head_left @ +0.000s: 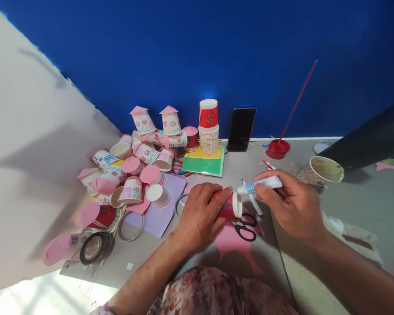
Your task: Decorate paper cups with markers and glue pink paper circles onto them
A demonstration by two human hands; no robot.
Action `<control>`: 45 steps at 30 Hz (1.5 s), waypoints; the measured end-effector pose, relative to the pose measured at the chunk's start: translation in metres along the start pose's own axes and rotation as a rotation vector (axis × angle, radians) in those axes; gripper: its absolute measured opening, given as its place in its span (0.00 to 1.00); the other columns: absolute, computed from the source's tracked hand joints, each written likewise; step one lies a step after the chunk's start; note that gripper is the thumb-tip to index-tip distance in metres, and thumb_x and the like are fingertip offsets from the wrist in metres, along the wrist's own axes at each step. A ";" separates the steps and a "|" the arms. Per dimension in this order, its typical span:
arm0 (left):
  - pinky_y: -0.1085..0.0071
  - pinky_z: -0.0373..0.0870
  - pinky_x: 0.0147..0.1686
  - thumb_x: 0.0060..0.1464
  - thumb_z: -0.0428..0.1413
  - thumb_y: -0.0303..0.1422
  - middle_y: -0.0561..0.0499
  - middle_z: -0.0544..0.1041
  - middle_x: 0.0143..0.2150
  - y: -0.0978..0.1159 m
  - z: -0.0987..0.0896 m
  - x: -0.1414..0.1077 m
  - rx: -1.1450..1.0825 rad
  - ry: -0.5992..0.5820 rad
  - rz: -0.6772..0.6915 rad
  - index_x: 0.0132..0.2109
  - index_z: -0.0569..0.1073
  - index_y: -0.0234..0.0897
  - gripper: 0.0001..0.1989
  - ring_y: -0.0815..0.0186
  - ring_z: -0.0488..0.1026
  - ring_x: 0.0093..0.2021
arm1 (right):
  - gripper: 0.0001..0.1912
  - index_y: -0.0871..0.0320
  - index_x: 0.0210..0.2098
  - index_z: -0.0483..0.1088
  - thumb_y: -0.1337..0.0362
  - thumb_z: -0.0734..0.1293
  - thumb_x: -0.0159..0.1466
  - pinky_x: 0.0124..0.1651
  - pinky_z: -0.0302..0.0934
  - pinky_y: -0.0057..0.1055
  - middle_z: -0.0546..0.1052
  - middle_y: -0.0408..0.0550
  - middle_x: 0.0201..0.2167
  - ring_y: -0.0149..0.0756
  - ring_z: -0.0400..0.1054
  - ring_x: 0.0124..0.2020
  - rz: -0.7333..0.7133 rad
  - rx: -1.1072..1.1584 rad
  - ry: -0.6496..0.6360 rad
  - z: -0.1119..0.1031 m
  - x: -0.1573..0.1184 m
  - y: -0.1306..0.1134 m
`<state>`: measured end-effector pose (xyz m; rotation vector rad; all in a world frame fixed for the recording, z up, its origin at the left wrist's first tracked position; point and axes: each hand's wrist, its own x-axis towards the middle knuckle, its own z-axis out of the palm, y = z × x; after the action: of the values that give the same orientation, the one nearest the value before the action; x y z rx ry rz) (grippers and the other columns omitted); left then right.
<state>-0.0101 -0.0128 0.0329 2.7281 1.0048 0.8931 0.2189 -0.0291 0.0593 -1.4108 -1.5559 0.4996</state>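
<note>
My left hand (202,214) is wrapped round a red paper cup (228,205) lying on its side, with a blue window grid drawn on it. The cup's white end points right. In my right hand (292,203) is a white glue tube (259,185) with blue print; its tip is at the cup's white end, and I cannot tell whether they touch. Below the cup lie black-handled scissors (246,233), partly hidden, on cut pink paper (234,247). A white marker with a blue end (255,205) lies behind the glue tube.
Decorated paper cups with pink tops (131,190) are heaped at left, beside tape rolls (96,248) and purple paper (162,218). A cup stack (209,131) stands on coloured paper (203,165). A phone (242,129) leans on the blue wall; a speckled cup (321,171) stands right.
</note>
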 end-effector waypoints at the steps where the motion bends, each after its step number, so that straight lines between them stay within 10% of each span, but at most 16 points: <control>1: 0.54 0.72 0.51 0.64 0.56 0.29 0.39 0.74 0.54 0.001 -0.001 0.001 0.008 -0.005 0.005 0.65 0.65 0.35 0.24 0.52 0.71 0.53 | 0.08 0.54 0.36 0.75 0.57 0.68 0.67 0.25 0.60 0.27 0.75 0.39 0.21 0.31 0.67 0.19 -0.006 0.006 -0.023 0.000 0.001 -0.001; 15: 0.54 0.72 0.48 0.58 0.58 0.28 0.40 0.75 0.53 -0.001 -0.001 -0.001 -0.045 -0.069 -0.074 0.64 0.69 0.37 0.26 0.51 0.72 0.51 | 0.03 0.54 0.41 0.69 0.67 0.65 0.67 0.30 0.57 0.33 0.74 0.42 0.25 0.36 0.66 0.25 -0.652 -0.176 -0.289 -0.003 -0.007 -0.008; 22: 0.54 0.72 0.49 0.59 0.58 0.29 0.41 0.76 0.52 0.003 -0.002 0.000 -0.011 -0.119 -0.085 0.63 0.70 0.37 0.24 0.51 0.72 0.51 | 0.04 0.54 0.41 0.70 0.68 0.65 0.66 0.30 0.54 0.35 0.74 0.43 0.25 0.38 0.66 0.26 -0.735 -0.260 -0.320 -0.002 -0.011 -0.006; 34: 0.55 0.73 0.51 0.58 0.57 0.24 0.42 0.76 0.52 0.006 -0.001 0.001 -0.141 0.004 0.033 0.64 0.67 0.41 0.27 0.54 0.73 0.52 | 0.06 0.53 0.31 0.72 0.62 0.67 0.65 0.25 0.55 0.29 0.72 0.38 0.19 0.30 0.61 0.17 -0.211 -0.154 -0.093 -0.012 0.006 -0.011; 45: 0.57 0.77 0.51 0.55 0.65 0.31 0.43 0.75 0.55 0.005 0.004 -0.001 -0.269 0.218 -0.167 0.64 0.68 0.44 0.31 0.56 0.76 0.53 | 0.10 0.55 0.31 0.72 0.57 0.68 0.65 0.22 0.53 0.27 0.70 0.38 0.17 0.30 0.60 0.18 0.104 0.125 -0.119 -0.010 0.008 -0.003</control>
<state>-0.0057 -0.0171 0.0310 2.3279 1.0425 1.2157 0.2264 -0.0250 0.0694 -1.3925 -1.5219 0.7426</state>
